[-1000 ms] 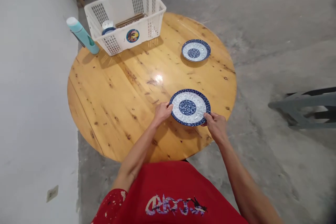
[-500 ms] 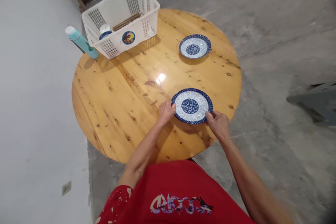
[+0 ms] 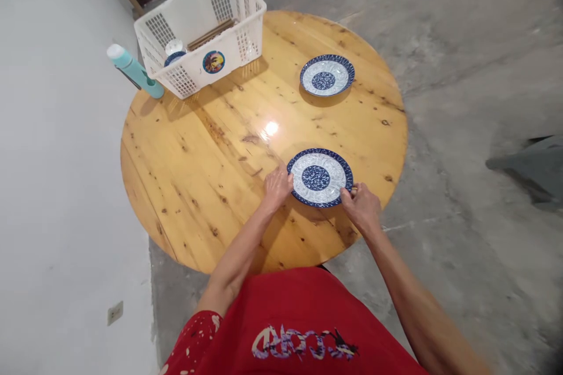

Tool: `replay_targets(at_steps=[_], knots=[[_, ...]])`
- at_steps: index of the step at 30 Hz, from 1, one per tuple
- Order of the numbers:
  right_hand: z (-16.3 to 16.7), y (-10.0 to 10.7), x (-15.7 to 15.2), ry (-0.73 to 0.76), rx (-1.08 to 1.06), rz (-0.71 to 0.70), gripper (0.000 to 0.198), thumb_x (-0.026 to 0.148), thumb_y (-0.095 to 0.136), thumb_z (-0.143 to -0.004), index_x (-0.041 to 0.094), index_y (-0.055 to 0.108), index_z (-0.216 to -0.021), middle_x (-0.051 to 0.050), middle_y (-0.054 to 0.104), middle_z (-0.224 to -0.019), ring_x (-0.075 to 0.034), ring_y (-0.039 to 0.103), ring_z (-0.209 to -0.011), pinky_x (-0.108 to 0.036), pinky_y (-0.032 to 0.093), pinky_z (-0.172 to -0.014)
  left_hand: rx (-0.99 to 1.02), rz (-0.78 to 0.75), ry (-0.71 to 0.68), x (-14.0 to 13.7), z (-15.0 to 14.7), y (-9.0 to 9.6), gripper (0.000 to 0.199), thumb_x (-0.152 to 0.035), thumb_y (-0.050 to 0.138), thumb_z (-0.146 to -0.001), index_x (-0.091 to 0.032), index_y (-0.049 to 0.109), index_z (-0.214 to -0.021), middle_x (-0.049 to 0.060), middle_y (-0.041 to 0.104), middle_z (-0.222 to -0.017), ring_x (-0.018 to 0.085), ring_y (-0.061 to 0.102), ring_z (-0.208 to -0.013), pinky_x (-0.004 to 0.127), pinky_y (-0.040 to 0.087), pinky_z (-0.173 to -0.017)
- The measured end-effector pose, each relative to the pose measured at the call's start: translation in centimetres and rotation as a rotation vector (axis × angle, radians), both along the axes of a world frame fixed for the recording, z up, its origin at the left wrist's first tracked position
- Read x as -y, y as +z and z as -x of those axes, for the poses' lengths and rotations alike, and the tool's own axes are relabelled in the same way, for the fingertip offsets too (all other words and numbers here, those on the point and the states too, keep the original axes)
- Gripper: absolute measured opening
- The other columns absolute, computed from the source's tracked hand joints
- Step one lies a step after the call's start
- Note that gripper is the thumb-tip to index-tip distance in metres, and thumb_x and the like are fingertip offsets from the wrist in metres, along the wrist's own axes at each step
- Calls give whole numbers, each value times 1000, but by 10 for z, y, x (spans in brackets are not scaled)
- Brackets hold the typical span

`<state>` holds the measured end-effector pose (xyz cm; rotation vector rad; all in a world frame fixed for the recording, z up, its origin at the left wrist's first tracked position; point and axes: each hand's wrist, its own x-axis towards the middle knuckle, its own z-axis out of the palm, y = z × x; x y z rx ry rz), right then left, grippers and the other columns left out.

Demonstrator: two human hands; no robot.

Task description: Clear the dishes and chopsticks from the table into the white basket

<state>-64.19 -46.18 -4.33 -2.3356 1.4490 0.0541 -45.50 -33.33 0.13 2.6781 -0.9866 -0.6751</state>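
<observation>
At the upper left of the frame a teal bottle [image 3: 134, 71] leans against a white basket [image 3: 220, 61], which sits at the far rim of the round wooden desk [image 3: 197, 170]; something small and blue-and-white shows inside the basket, too small to name. Lower, near the middle, the left hand [image 3: 276, 187] rests with its fingertips pinching the left rim of the near plate [image 3: 319, 177]. The plate lies flat in the lower centre of the frame, close to the desk's near edge. It looks like glazed ceramic: stiff, likely smooth and slick, moderately heavy and breakable if dropped. The raised rim is the natural hold, at opposite sides. The right hand [image 3: 363, 208] pinches the lower right rim, fingers curled. Just right of it the desk ends over the concrete floor [image 3: 461, 246], so little margin there. Open wood spreads to the left and centre. A second plate [image 3: 326, 75] sits well apart, upper right.
</observation>
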Motion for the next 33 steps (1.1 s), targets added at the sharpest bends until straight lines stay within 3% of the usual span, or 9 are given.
replay_targets(at_steps=[7,13,18,23,28,33], knots=[[-6,14,-3,40,-119,-52,44,39,48,-100,7,60,-128,-21,73,-95,-34,70,-92,-35,43,-72,0,36,19,-3,-2,-7,25,-29,48,-102,-16,60,-121,14,72,-117,26,67,-111,32,46,-89],[-7,19,-6,107,-171,-63,45,40,41,-106,6,57,-131,-21,72,-97,-35,71,-97,-36,46,-76,-45,166,222,-11,6,-14,29,-33,56,-100,-17,60,-124,13,71,-119,25,65,-117,34,47,-98],[1,7,-5,163,-125,-114,47,44,34,-108,8,60,-125,-21,72,-98,-35,71,-97,-37,47,-77,-235,280,361,-22,19,-23,33,-35,59,-97,-15,64,-122,11,75,-111,24,70,-105,35,51,-93],[33,-17,-8,120,143,-182,59,51,27,-105,11,61,-132,-20,73,-108,-34,70,-101,-39,48,-82,-339,369,461,-31,38,-30,38,-37,58,-96,-11,65,-123,13,76,-111,24,71,-100,34,53,-90],[82,-26,-24,-65,353,-372,74,71,24,-93,12,65,-112,-13,71,-76,-26,66,-65,-38,49,-69,-402,427,441,-34,43,-36,34,-36,60,-95,-11,68,-118,14,76,-111,25,70,-101,36,53,-92],[124,-15,-49,-237,406,-463,66,75,39,-82,17,63,-100,-9,70,-73,-22,62,-52,-37,50,-60,-451,589,496,-42,41,-47,34,-36,59,-95,-14,69,-119,12,77,-107,23,72,-97,34,54,-90]])
